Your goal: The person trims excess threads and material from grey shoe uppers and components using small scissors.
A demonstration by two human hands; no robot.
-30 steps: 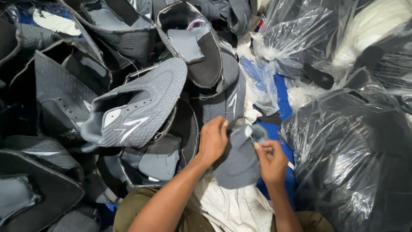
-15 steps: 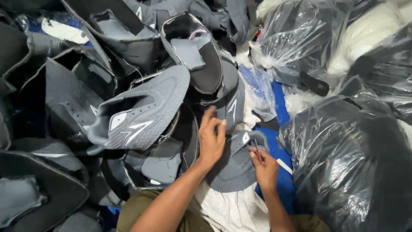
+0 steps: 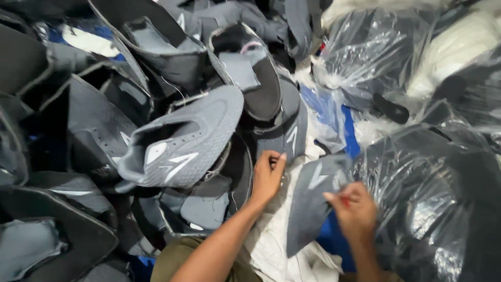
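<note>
A person sits among heaps of grey shoe uppers, seen from a head camera looking down at two bare hands. The landmark is a grey cut upper piece (image 3: 313, 201) with a pale chevron mark, lying in front of the person on white cloth (image 3: 271, 245). Its long axis runs from the lower left up to the upper right. The right hand (image 3: 355, 211), blurred, is at the piece's right edge with fingers pinched together, apparently gripping that edge; something small and red shows between the fingers. The left hand (image 3: 267, 177) is just left of the piece, fingers curled loosely against the edge of a dark stacked upper (image 3: 284, 133), closing on nothing that can be seen. A moulded grey upper (image 3: 182, 143) stands further left. Clear plastic bags (image 3: 433, 193) bulge to the right.
</note>
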